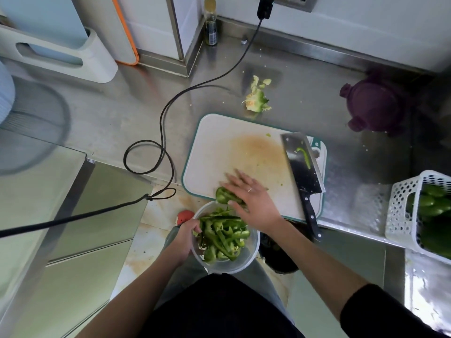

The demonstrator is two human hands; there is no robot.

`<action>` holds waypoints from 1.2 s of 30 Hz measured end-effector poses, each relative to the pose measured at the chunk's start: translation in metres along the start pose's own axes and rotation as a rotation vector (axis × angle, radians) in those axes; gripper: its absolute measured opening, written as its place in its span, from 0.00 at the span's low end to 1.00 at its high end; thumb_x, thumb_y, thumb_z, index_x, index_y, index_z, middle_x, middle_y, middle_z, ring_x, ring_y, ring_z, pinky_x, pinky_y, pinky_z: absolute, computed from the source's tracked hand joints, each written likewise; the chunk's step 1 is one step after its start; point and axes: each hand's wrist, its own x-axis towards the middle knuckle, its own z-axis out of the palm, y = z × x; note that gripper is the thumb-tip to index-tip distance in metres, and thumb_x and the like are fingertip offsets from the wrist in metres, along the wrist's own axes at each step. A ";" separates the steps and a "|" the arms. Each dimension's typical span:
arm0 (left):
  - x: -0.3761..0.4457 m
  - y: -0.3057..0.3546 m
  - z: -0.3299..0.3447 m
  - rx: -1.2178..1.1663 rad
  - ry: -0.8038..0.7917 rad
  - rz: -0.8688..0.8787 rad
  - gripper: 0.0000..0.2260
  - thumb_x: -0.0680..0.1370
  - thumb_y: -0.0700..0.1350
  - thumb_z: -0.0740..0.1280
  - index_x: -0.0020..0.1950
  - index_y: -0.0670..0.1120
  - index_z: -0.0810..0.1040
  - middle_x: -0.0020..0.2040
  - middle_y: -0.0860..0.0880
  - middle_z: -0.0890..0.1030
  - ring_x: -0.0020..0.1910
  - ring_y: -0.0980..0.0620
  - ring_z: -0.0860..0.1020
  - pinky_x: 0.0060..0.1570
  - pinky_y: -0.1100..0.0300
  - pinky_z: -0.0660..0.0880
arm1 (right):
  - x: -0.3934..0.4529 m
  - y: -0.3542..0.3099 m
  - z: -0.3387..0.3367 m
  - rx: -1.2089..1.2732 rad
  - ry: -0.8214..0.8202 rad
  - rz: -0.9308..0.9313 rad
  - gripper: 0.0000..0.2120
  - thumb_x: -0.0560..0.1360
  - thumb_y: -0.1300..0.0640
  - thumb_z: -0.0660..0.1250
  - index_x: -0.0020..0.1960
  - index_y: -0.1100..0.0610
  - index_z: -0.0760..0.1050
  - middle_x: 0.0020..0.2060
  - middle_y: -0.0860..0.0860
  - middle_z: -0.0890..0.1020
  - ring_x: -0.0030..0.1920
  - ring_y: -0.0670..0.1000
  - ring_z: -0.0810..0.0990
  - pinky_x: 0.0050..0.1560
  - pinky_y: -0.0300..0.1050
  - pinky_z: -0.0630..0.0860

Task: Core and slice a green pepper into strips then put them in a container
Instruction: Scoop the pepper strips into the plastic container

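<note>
pepper strips (223, 236) fill a clear round container (244, 262) that is held out below the near edge of the desk (305, 93), just under the corner of the white cutting board (234, 152). the left hand (186, 236) grips the container's left rim, fingers curled over the edge and touching the strips inside. the right hand (253, 201) lies flat with straight, spread fingers on the near part of the board, palm down, its fingers resting against a last pepper piece (225, 195) that sits at the board's near edge, right above the container's rim. whether that piece touches the container cannot be told.

a cleaver (301, 164) lies on the right side of the board, blade pointing away, black handle sticking out past the desk edge; one thin green strip (305, 157) clings to the blade. the pepper core (258, 98) with pale scraps sits on the steel desk just beyond the board. a purple lid (373, 103) lies further right, well apart from the board. a white perforated basket (402, 211) at the right edge holds whole green peppers (433, 203). a black cable (166, 113) loops across the desk to the left of the board, and a small dark bottle (210, 23) stands in the far corner.
</note>
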 end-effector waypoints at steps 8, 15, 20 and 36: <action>0.001 -0.002 -0.001 0.071 -0.055 0.076 0.05 0.60 0.38 0.60 0.28 0.44 0.64 0.25 0.49 0.66 0.28 0.51 0.65 0.30 0.63 0.65 | -0.045 -0.036 0.041 0.119 -0.012 -0.191 0.18 0.77 0.56 0.61 0.67 0.54 0.73 0.68 0.51 0.73 0.70 0.53 0.68 0.66 0.54 0.70; 0.008 -0.002 -0.005 0.102 -0.008 0.008 0.10 0.60 0.38 0.58 0.40 0.44 0.66 0.38 0.44 0.65 0.38 0.49 0.67 0.34 0.61 0.67 | -0.049 -0.031 0.011 0.129 0.310 0.015 0.21 0.78 0.60 0.57 0.71 0.56 0.68 0.70 0.52 0.70 0.73 0.51 0.63 0.72 0.49 0.62; 0.013 -0.006 -0.009 0.044 -0.050 -0.010 0.13 0.54 0.39 0.60 0.37 0.44 0.64 0.31 0.45 0.66 0.34 0.48 0.67 0.36 0.59 0.66 | -0.026 -0.023 0.009 -0.073 -0.071 0.157 0.29 0.80 0.48 0.50 0.78 0.51 0.47 0.76 0.46 0.46 0.76 0.48 0.37 0.76 0.56 0.40; 0.008 -0.008 -0.013 0.158 -0.136 -0.041 0.08 0.61 0.42 0.60 0.38 0.41 0.70 0.35 0.44 0.72 0.33 0.48 0.72 0.36 0.61 0.69 | -0.088 -0.026 0.014 0.053 -0.123 -0.209 0.24 0.73 0.60 0.54 0.68 0.54 0.71 0.65 0.51 0.76 0.65 0.53 0.74 0.67 0.50 0.70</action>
